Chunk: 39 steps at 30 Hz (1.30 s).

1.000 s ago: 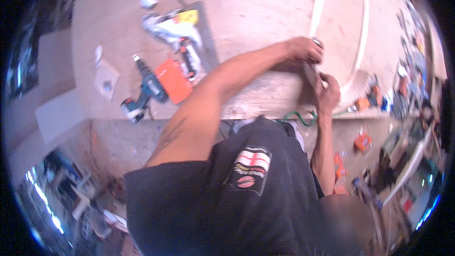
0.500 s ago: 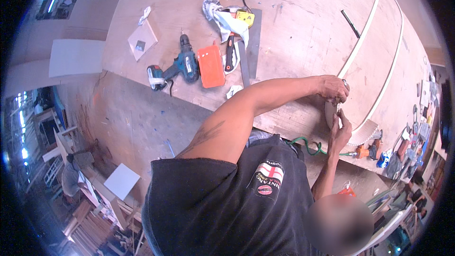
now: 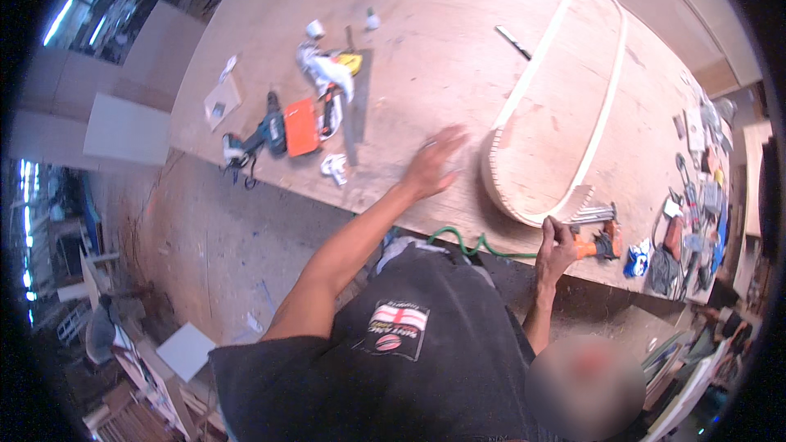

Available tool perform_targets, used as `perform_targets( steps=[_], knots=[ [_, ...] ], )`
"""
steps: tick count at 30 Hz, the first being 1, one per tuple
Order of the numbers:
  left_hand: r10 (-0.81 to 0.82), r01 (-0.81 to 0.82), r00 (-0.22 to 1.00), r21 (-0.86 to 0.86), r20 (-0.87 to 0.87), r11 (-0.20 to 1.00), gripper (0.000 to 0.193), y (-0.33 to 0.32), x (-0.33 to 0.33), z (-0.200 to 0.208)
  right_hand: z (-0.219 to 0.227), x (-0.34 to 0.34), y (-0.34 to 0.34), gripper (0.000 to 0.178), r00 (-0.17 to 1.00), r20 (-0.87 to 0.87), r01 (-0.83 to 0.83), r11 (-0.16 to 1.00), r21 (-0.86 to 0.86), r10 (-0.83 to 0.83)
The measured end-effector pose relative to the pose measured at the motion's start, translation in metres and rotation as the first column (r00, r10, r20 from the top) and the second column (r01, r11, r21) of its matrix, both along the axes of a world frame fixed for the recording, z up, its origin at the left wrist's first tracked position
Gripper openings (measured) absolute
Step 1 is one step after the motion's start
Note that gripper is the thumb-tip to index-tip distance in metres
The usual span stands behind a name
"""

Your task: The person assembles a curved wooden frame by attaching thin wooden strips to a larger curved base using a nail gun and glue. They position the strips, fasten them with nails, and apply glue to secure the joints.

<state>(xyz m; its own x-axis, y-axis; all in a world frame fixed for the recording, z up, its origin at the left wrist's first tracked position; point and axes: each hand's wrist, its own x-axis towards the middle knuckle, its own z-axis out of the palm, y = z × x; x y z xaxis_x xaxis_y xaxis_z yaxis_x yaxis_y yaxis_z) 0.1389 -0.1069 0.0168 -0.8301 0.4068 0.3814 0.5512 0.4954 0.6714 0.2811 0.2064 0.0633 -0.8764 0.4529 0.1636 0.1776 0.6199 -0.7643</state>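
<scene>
A long, pale wooden oval frame (image 3: 604, 117) lies on the workbench. Around its near end bends a ribbed strip (image 3: 492, 170), with a loose-looking ribbed tail sticking out on the right. My right hand (image 3: 557, 255) pinches the frame's near edge between thumb and fingers. Left of the frame, my left hand (image 3: 436, 164) is over the bench, fingers spread and slightly blurred, holding nothing. Just right of my right hand is an orange and black air nailer (image 3: 604, 243), with a green coiled hose (image 3: 471, 244) along the bench's near edge.
On the left of the workbench (image 3: 409, 74) are a cordless drill (image 3: 273, 129), an orange box (image 3: 301, 127), a crumpled cloth (image 3: 327, 74) and a yellow tape measure (image 3: 350, 62). A dark marker-like stick (image 3: 513, 42) lies beside the frame. Several tools crowd the right edge, near a blue packet (image 3: 638, 259).
My left hand has let go of the frame's near end and moved left, opening out. My right hand now pinches the near edge. The view has shifted, showing more of the far bench.
</scene>
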Motion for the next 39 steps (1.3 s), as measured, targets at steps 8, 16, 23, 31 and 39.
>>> perform_targets(
  steps=[8, 16, 23, 31, 39],
  knots=[
    [0.953, -0.997, -0.035, -0.073, 0.301, -0.014, 0.087, -0.103, 0.151, -0.079, -0.072, 0.127, 0.115, 0.049, 0.661, 0.012, 0.697, 0.608, -0.379, -0.75],
    [0.414, -1.0, -0.008, -0.018, 0.91, 0.019, 0.06, -0.092, 0.144, -0.081, -0.146, 0.106, 0.14, 0.072, 0.669, 0.387, 0.696, 0.353, -0.625, -0.634],
    [0.37, -0.932, 0.279, 0.343, 0.886, -0.12, 0.066, -0.074, 0.145, -0.091, -0.147, 0.115, 0.128, 0.053, 0.756, 0.361, 0.639, 0.497, -0.587, -0.546],
    [-0.242, -0.954, 0.187, 0.235, 0.952, 0.186, 0.07, -0.126, 0.194, -0.043, -0.161, 0.124, 0.001, 0.031, 0.958, 0.281, 0.202, 0.826, -0.527, -0.056],
    [0.085, -0.796, 0.412, 0.313, 0.907, 0.518, 0.059, -0.338, 0.282, -0.071, -0.122, 0.065, -0.274, 0.051, 0.736, 0.23, -0.636, 0.767, -0.086, 0.636]
  ],
)
